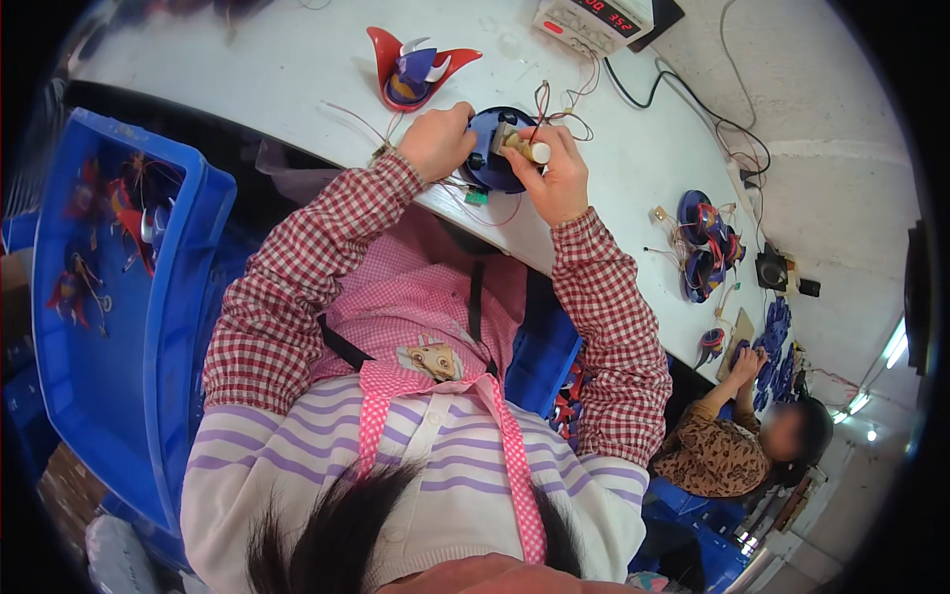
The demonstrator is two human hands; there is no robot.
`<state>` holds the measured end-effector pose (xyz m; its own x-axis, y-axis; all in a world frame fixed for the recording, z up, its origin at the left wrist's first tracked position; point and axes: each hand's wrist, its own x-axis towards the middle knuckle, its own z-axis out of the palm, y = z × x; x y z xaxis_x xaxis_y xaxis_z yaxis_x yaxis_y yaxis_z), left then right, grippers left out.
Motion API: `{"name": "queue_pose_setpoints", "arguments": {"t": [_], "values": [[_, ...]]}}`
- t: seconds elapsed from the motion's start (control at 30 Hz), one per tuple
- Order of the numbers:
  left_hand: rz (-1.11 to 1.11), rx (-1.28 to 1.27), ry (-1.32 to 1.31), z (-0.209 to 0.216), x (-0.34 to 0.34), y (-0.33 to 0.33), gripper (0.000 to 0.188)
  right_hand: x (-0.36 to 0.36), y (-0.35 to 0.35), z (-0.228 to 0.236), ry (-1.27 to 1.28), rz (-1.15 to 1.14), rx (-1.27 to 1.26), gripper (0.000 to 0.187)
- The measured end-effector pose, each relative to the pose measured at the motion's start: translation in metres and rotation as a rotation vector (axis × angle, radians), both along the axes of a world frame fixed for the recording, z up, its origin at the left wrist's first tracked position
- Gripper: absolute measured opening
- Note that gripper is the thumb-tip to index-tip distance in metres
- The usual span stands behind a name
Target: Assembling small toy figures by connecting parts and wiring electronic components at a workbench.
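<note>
My left hand (438, 144) is closed at the left rim of a dark blue round plastic base (487, 127) with black parts on it. In my right hand (559, 183) is a small beige cylindrical piece with a white end (538, 152), pinched between thumb and fingers over the base. Its exact kind cannot be made out. Thin red and dark wires (541, 101) run by the right fingers. Just below the base, near the table edge, sits a small green circuit board (476, 197) with wires. A red, blue and silver winged plastic part (408, 74) stands beyond my left hand.
A power supply (594, 22) stands at the back of the white table (277, 89). More blue and red assemblies (709, 246) lie to the right. A blue crate (109, 366) with winged parts is at my left. Another person (727, 445) works at far right.
</note>
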<state>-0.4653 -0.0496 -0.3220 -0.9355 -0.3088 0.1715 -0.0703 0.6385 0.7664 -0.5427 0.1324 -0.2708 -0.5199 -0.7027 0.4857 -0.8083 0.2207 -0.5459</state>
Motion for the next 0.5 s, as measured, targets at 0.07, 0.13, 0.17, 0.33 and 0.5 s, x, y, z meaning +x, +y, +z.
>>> {"name": "queue_pose_setpoints", "arguments": {"t": [0.07, 0.13, 0.17, 0.33, 0.5], "values": [[0.009, 0.007, 0.028, 0.001, 0.002, 0.004, 0.024, 0.005, 0.002, 0.002, 0.02, 0.006, 0.004, 0.028], [0.014, -0.001, 0.035, 0.003, 0.003, 0.009, 0.022, 0.009, 0.004, 0.003, 0.075, 0.018, 0.015, 0.028], [0.014, -0.001, 0.039, 0.004, 0.004, 0.012, 0.022, 0.011, 0.005, 0.003, 0.104, 0.022, 0.014, 0.027], [0.027, 0.007, 0.021, 0.006, 0.004, 0.025, 0.022, 0.022, 0.011, 0.003, 0.107, -0.033, 0.042, 0.026], [0.07, -0.01, 0.076, 0.006, 0.007, 0.034, 0.02, 0.024, 0.016, 0.011, 0.042, -0.054, 0.155, 0.025]]}}
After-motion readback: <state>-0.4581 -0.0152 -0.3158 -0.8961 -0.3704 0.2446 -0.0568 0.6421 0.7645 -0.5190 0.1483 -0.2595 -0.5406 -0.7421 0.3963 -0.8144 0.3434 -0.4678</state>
